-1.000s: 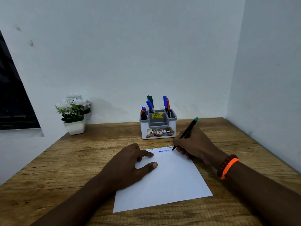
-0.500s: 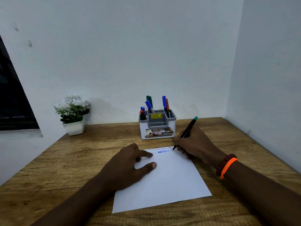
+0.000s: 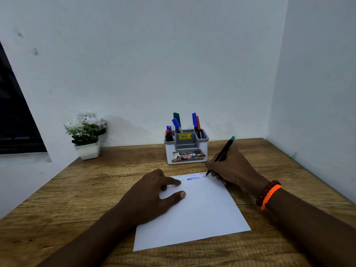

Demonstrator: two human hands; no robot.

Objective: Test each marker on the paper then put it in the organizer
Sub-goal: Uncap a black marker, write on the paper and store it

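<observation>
Now you are testing a marker (image 3: 223, 151); your right hand (image 3: 233, 170) is pinching its slim black barrel in a writing grip, the teal end tilting up and away, the tip touching the far right edge of the paper (image 3: 194, 211) beside a small dark scribble; your left hand (image 3: 152, 195) is lying flat, fingers spread and relaxed, pressing the sheet's left side down and holding nothing; by my reading, the test stroke is nearly made, and the next move is calling for lifting the tip cleanly, carrying the marker to the organizer (image 3: 186, 149) just beyond the paper and dropping it upright into a free slot, the right-hand pocket looking closest; whether a cap needs fitting first I cannot tell; the sheet is thin, smooth and white, likely to slide if you are letting go early; the organizer is a boxy grey-and-white plastic caddy already holding several markers; the table (image 3: 57, 205) is showing coarse wood grain.
</observation>
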